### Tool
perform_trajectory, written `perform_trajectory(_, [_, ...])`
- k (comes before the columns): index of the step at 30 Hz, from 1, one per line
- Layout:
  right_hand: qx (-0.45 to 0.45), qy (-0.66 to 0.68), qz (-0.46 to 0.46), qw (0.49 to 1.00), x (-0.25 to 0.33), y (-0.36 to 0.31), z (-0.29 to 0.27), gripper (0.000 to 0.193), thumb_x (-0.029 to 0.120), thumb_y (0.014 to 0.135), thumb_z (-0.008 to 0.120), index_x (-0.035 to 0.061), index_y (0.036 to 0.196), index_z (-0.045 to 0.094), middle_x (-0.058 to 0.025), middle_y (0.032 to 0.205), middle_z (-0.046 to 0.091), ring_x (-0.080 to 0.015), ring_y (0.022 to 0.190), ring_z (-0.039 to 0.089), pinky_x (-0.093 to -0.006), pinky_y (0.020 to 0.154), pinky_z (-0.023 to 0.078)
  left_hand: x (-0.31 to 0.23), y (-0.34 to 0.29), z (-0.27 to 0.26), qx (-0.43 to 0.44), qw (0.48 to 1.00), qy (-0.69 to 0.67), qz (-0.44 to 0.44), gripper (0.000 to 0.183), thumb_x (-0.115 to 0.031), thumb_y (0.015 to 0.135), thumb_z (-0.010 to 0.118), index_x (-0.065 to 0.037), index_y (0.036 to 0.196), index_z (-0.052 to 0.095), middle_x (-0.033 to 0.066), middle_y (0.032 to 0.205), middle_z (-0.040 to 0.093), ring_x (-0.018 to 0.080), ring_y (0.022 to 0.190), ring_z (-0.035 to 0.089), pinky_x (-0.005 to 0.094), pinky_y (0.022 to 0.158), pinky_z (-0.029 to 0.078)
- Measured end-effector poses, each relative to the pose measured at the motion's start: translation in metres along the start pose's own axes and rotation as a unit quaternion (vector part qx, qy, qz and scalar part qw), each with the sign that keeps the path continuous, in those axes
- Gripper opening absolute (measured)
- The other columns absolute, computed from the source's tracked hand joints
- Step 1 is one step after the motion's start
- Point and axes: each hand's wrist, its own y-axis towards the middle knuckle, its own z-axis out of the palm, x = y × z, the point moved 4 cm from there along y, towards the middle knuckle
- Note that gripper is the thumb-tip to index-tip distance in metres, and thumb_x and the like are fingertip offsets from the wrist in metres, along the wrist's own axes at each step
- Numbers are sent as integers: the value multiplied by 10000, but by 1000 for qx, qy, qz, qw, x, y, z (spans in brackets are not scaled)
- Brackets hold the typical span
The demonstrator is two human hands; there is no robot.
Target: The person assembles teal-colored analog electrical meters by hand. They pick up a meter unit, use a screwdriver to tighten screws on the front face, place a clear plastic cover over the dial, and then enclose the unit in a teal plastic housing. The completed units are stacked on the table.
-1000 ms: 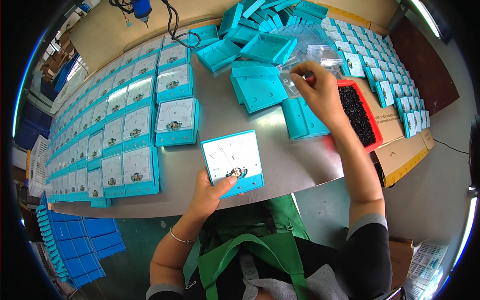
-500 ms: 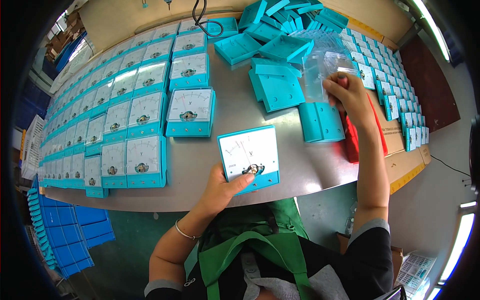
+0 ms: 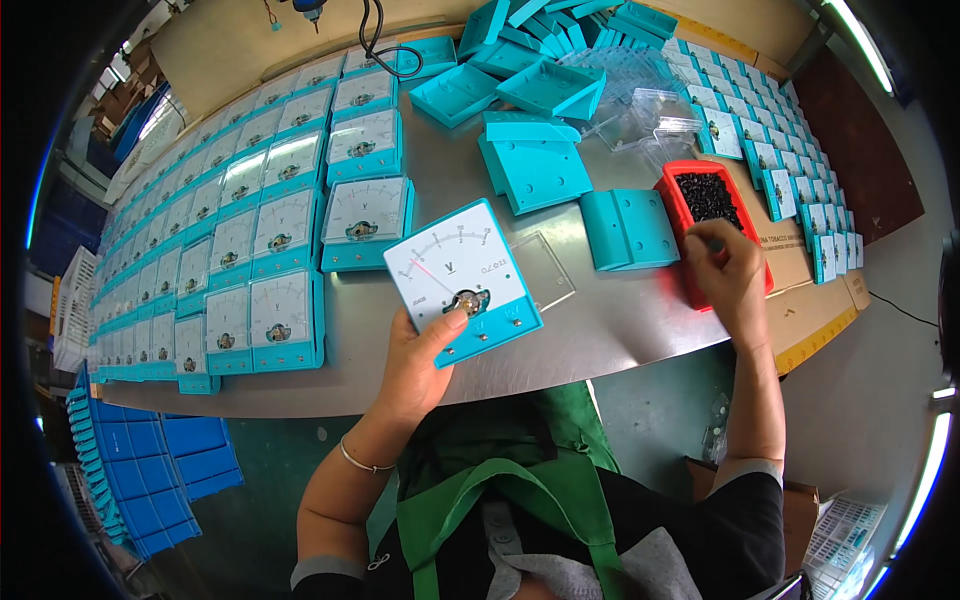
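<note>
"What carries everything?"

"The worktop. Its curved near edge runs on the person's side of the red bin. Bare metal spreads to the bin's left, on its near side."

"Anything hemming that in?"

"Rows of dials, well left of the bin. A case sits just beside it on the left."

"And the meter?"

"Held up left of the bin, past that bare patch. It's almost square; the slightly longer axis runs away from the person, leaning left. The scale edge faces far and left, the terminal edge near and right, towards the bin's side."

"That clear piece?"

"A cover, between the meter and the bin, partly hidden by the meter."

"The hands?"

"The left hand grips the meter, thumb on its face, fingers underneath. The right hand is over the bin's near end, fingers curled; I can't tell whether they hold anything."

"Smallest?"

"The meter's needle, slanting away from the bin, and black bits inside the bin."
</note>
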Motion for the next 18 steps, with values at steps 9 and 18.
perform_trajectory(9, [76,-211,49,973,-102,16,-12,118,101,762,678,33,858,669,-128,761,643,-302,777,628,-410,693,481,8,15,1,58,981,154,-100,484,-145,798,697,14,1214,507,99,1121,612,168,1028,583,336,897,457])
perform_trajectory(18, [-57,-9,62,996,-72,8,-32,33,-25,805,632,3,818,618,-90,662,620,-114,585,603,-246,541,467,-14,11,-12,26,997,-19,-70,468,-106,826,648,26,1244,483,118,1148,604,195,1066,591,358,945,456])
